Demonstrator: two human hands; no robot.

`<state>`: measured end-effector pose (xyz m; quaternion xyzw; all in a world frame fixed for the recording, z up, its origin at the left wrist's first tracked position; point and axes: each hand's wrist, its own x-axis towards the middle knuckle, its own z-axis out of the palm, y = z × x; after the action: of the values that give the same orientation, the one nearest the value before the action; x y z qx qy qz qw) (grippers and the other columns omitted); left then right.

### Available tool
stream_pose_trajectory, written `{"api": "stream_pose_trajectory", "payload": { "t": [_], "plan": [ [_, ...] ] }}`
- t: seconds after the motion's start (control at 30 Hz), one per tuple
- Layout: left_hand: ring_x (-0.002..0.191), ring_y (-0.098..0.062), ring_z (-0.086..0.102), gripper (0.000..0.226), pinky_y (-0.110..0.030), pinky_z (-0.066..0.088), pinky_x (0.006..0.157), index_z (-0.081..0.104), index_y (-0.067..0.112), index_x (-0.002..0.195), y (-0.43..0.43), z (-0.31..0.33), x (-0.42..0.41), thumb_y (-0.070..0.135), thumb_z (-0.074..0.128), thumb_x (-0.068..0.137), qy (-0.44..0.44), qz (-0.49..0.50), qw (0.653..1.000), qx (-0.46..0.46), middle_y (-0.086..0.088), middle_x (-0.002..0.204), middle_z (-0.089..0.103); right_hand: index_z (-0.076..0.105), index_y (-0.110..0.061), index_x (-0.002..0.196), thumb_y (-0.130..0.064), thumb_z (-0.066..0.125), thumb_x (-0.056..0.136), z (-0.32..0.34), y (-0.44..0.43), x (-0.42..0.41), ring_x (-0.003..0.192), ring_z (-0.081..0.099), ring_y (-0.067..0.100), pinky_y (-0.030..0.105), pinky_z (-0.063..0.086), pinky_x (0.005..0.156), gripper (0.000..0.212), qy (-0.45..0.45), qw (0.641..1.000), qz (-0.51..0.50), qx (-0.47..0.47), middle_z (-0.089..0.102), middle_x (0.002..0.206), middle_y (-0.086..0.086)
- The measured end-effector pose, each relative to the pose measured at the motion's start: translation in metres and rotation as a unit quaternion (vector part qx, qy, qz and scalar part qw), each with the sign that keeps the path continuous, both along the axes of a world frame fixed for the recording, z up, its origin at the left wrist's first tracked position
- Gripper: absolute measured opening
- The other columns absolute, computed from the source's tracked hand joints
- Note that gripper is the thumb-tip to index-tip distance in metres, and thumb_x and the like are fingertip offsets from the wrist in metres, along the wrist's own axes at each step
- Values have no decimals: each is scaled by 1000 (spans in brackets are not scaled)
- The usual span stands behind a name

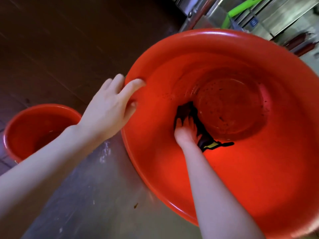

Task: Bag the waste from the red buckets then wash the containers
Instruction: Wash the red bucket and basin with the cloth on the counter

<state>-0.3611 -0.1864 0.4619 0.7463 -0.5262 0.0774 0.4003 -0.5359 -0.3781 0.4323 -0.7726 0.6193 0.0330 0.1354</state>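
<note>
A large red bucket [233, 169] fills the right of the head view, tilted toward me, with dark specks and a little water on its bottom. My left hand [110, 107] grips its left rim, fingers curled over the edge. My right hand [186, 130] is deep inside, pressing a dark cloth with a yellow patch [209, 144] against the inner wall near the bottom. A second, smaller red bucket [20, 123] stands lower left on the floor, partly hidden by my left forearm.
The large bucket rests on a wet stainless steel surface [96, 195] with a small brown scrap [135, 206]. Dark floor lies at the upper left. Steel fittings and a green handle [241, 9] are at the top right.
</note>
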Motion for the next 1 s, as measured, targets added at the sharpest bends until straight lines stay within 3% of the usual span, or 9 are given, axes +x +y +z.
{"api": "stream_pose_trajectory", "payload": {
  "t": [0.1,0.2,0.3,0.4,0.53,0.7,0.8,0.9,1.0],
  "plan": [
    [72,-27,50,43,-38,47,69,44,19,124,8,-13,-17,16,63,86,76,-11,997,10,-9,97,47,9,-31,154,-42,27,101,10,34,-14,148,7,15,58,6,115,57,31,999,17,-5,6,162,-11],
    [72,-24,58,52,-32,46,62,41,27,124,21,-31,-54,23,72,82,172,2,983,62,-4,108,54,15,-36,152,-46,26,101,14,90,-23,147,6,11,55,7,116,53,52,998,36,-5,6,161,-16],
    [82,-30,66,50,-37,51,64,43,28,122,29,-46,-85,33,70,81,199,20,974,109,-3,113,62,17,-40,150,-51,22,100,18,148,-32,147,3,8,49,9,118,52,89,991,103,-18,1,160,-18],
    [90,-27,67,44,-40,49,75,43,28,124,33,-54,-93,46,53,86,174,31,972,156,0,107,69,18,-40,149,-55,11,96,28,182,-47,147,3,7,47,11,117,56,117,979,164,-26,-2,160,-21],
    [82,-26,60,37,-39,42,73,51,29,118,36,-57,-100,50,41,89,135,34,978,158,5,96,69,10,-37,152,-51,17,100,23,159,-48,148,-5,8,50,7,118,54,110,988,109,24,-10,160,-17],
    [73,-22,53,32,-39,42,71,54,28,112,37,-62,-103,50,45,89,160,46,979,116,9,80,64,9,-29,154,-46,20,102,5,69,-18,149,3,16,55,3,116,56,35,998,-59,14,3,162,-8],
    [70,-20,52,32,-38,42,70,52,30,111,36,-63,-104,51,45,90,163,48,979,112,10,74,59,8,-27,154,-42,21,102,7,15,-7,149,4,18,56,1,116,56,5,993,-107,40,6,162,-6],
    [72,-20,52,31,-38,40,71,50,30,112,34,-63,-106,51,42,91,155,49,980,117,10,79,63,8,-26,154,-41,22,102,8,16,-6,148,6,16,56,3,116,56,13,996,-82,25,7,162,-6],
    [75,-20,54,30,-38,37,73,46,31,114,35,-61,-105,50,37,93,167,42,977,126,8,82,65,13,-27,154,-44,22,101,7,75,-17,148,6,12,53,7,117,56,42,999,21,5,6,162,-9]
  ]
}}
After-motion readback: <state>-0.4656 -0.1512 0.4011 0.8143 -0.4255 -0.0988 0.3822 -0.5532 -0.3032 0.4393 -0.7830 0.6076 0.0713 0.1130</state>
